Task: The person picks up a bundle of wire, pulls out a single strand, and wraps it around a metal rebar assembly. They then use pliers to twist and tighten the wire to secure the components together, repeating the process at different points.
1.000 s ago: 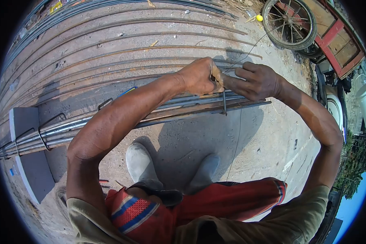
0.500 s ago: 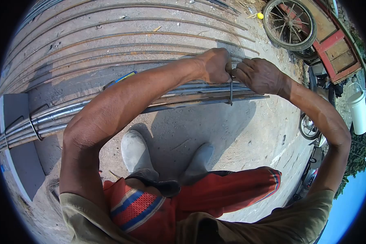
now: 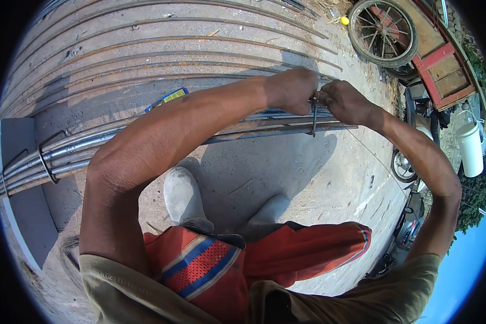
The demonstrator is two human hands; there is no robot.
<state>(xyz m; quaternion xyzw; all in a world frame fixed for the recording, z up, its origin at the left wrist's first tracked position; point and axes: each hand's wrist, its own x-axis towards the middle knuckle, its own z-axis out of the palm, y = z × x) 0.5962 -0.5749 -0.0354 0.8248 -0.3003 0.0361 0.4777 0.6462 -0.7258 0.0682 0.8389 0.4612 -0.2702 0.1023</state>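
Head view showed the person standing over a bundle of long steel bars point(image 3: 243, 127) that ran crosswise below both hands, raised off the ground on a grey support block point(image 3: 24, 189) far out past the left elbow. The left hand point(image 3: 291, 89) and the right hand point(image 3: 343, 101) met knuckle to knuckle above the bundle, each closed tight around the top of a steel stirrup loop point(image 3: 313, 116) whose visible leg hung straight down across the near side of the bars. Whether thin tie wire was pinched between the fingers could not be told; the grip hid it, though a fine strand seemed to trail away toward the right. Two more stirrups point(image 3: 46, 159) already sat around the bundle, well off to the left, near the block.

Judged from that, the step in hand was fixing this loop to the bars near their free end. The next move would call for holding the loop square to the bars with one hand while the other worked the fastening tight, without letting the loop slide along. Loose bars point(image 3: 146, 54) lay on the ground beyond the hands, and a cart wheel point(image 3: 382, 29) stood further off to the right.
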